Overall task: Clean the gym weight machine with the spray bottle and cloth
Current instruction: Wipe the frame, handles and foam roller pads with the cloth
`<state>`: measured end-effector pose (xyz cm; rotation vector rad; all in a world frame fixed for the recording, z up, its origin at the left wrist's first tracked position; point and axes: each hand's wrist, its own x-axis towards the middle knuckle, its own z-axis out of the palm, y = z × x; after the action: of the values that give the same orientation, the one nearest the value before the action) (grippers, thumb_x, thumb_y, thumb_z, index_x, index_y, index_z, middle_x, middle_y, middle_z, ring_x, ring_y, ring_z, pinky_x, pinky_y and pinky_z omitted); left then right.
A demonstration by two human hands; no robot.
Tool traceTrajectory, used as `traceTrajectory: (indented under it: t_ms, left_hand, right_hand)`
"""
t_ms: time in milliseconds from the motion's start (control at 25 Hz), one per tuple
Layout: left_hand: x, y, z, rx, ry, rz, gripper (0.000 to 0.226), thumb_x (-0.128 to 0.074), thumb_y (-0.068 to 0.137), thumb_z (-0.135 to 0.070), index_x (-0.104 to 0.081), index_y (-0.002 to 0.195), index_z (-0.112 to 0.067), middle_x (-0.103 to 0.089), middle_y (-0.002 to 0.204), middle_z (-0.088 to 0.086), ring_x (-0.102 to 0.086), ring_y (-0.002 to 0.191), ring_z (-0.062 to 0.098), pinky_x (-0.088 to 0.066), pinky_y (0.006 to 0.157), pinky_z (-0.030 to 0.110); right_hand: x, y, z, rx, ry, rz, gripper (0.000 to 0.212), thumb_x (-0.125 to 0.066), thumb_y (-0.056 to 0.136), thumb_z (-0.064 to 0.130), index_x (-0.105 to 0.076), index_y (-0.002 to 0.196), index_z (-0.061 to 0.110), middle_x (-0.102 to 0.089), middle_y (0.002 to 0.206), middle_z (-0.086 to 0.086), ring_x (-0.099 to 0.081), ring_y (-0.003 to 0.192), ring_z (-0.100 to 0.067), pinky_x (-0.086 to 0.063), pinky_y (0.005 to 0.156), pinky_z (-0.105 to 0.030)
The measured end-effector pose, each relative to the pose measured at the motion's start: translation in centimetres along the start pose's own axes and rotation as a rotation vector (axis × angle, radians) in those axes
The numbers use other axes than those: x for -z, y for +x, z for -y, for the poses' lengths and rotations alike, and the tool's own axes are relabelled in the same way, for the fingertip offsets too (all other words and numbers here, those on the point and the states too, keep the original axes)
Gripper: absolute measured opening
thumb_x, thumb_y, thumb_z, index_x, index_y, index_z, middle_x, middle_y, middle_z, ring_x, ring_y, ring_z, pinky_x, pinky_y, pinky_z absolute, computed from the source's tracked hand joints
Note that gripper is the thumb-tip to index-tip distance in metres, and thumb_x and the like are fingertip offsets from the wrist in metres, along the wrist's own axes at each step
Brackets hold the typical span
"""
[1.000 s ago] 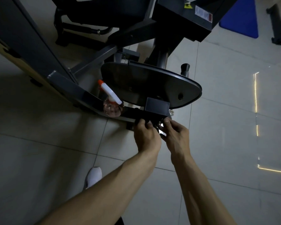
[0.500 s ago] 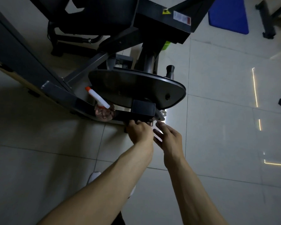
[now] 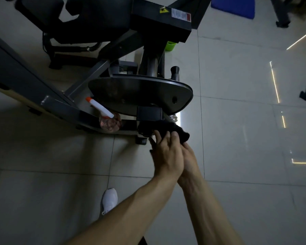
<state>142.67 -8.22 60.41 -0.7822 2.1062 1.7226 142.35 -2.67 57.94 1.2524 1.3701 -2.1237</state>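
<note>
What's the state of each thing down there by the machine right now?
Spray bottle: resting on the machine's base bar, nozzle pointing up-left, nobody holding it.
Black cloth: bunched, held against the machine's lower bracket.
Left hand: on the cloth.
Right hand: beneath the left, grip unclear.

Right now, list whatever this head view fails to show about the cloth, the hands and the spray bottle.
- Right hand: mostly covered by the left hand; its hold on the black cloth cannot be confirmed.
- Black cloth: dark against the dark machine base; where it touches is unclear.
- Spray bottle: its lower body is lost against the frame bar; liquid level unreadable.
- Warning label: text too small.
</note>
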Motion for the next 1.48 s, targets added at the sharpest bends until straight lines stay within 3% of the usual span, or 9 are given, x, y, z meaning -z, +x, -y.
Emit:
traceTrajectory:
  t_ms: [120,280,440,600,680,840,960,1080,1480]
  left_hand:
    - [4.7,0.7,2.7,-0.002,-0.024,0.022,0.037,-0.045,0.097,-0.052,-0.072,0.114,-0.034,-0.071,0.121,-0.01,-0.063,0.12,0.011,-0.05,0.102,0.032]
    - [9.3,3.3,4.1,0.037,-0.008,-0.134,0.03,-0.061,0.099,-0.014,-0.067,0.127,-0.021,-0.068,0.121,-0.007,-0.063,0.114,0.009,-0.048,0.095,0.023]
    - [9.3,6.6,3.6,0.031,-0.052,-0.116,0.024,-0.061,0.098,-0.009,-0.063,0.103,-0.033,-0.069,0.1,-0.012,-0.067,0.086,-0.006,-0.052,0.077,0.021]
    - [9.3,9.1,4.9,0.072,-0.103,-0.159,0.01,-0.074,0.089,-0.028,-0.068,0.097,-0.028,-0.075,0.096,-0.006,-0.072,0.093,0.016,-0.06,0.088,0.048]
    - [9.3,9.6,5.3,0.058,-0.088,-0.141,0.02,-0.078,0.083,-0.031,-0.066,0.098,-0.031,-0.074,0.099,-0.007,-0.072,0.094,0.017,-0.061,0.088,0.048]
    - [9.3,10.4,5.3,0.003,-0.058,-0.074,0.02,-0.073,0.091,-0.018,-0.062,0.095,-0.034,-0.072,0.1,-0.008,-0.071,0.097,0.016,-0.06,0.09,0.049]
    - [9.4,10.5,5.5,-0.026,-0.05,-0.058,0.017,-0.072,0.091,-0.017,-0.065,0.099,-0.031,-0.073,0.1,-0.005,-0.072,0.096,0.017,-0.06,0.088,0.049]
    - [9.3,10.7,5.8,-0.031,-0.017,-0.076,0.017,-0.073,0.09,-0.019,-0.064,0.098,-0.03,-0.073,0.101,-0.002,-0.072,0.096,0.02,-0.06,0.087,0.051]
    - [9.7,10.6,5.8,-0.026,-0.006,-0.077,0.023,-0.072,0.092,-0.02,-0.066,0.113,-0.012,-0.073,0.107,0.003,-0.071,0.098,0.017,-0.058,0.076,0.024]
  right_hand:
    - [-0.9,1.2,-2.1,0.046,0.206,0.023,0.019,-0.06,0.098,0.002,-0.068,0.115,0.001,-0.073,0.112,-0.026,-0.073,0.104,-0.038,-0.061,0.081,-0.036]
    - [-3.7,2.5,-4.3,0.26,0.082,-0.145,0.015,-0.066,0.097,0.009,-0.065,0.105,0.021,-0.074,0.105,-0.006,-0.074,0.096,-0.026,-0.062,0.078,-0.037]
    - [-6.6,3.3,-5.7,0.359,0.016,-0.17,0.007,-0.066,0.099,0.018,-0.07,0.095,0.014,-0.071,0.086,-0.003,-0.067,0.078,-0.018,-0.056,0.066,-0.031]
    - [-6.8,3.9,-7.9,0.451,-0.016,-0.216,0.017,-0.071,0.091,0.032,-0.072,0.102,0.019,-0.073,0.102,-0.01,-0.072,0.094,-0.028,-0.063,0.082,-0.046]
    - [-6.5,4.4,-8.1,0.492,-0.041,-0.199,0.027,-0.073,0.086,0.039,-0.072,0.105,0.02,-0.07,0.108,-0.012,-0.071,0.099,-0.028,-0.062,0.085,-0.049]
    - [-6.6,5.9,-8.0,0.416,0.06,-0.246,0.014,-0.071,0.093,0.023,-0.073,0.101,0.012,-0.074,0.095,-0.011,-0.07,0.085,-0.023,-0.058,0.074,-0.04]
    - [-7.4,5.1,-8.6,0.436,0.098,-0.245,0.025,-0.072,0.09,0.031,-0.071,0.108,0.013,-0.074,0.103,-0.014,-0.072,0.094,-0.032,-0.06,0.079,-0.048]
    - [-7.6,5.3,-7.9,0.388,0.122,-0.275,0.012,-0.07,0.093,0.021,-0.074,0.102,0.013,-0.075,0.098,-0.014,-0.072,0.087,-0.028,-0.06,0.076,-0.045]
    - [-8.2,2.5,-7.4,0.228,0.267,-0.204,0.009,-0.073,0.094,0.014,-0.08,0.098,0.012,-0.079,0.093,-0.01,-0.076,0.092,-0.029,-0.061,0.084,-0.049]
